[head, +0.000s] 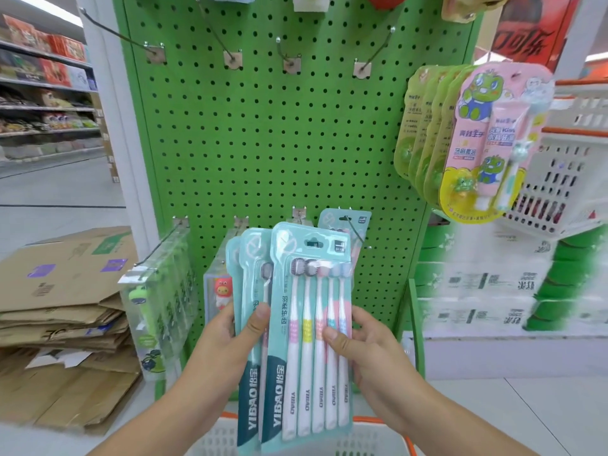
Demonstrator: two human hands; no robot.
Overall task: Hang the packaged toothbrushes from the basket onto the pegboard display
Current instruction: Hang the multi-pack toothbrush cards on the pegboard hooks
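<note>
Nearest the camera, a white basket with orange trim sits at the bottom edge, directly under both hands. Left hand grasps a fanned stack of teal toothbrush packs, thumb pressed on the front of them. Right hand pinches the front five-brush pack along its right edge, thumb on the face and fingers behind. All packs are upright before the lower part of the green pegboard. One matching pack already hangs on a hook just behind the held ones, at the board's lower right.

Likely next is separating the front pack and threading its hang slot over that hook. Risks: the slippery packs in the left grip could slide apart and drop into the basket, or the small slot could miss the hook's upturned tip and knock the hanging pack.
</note>
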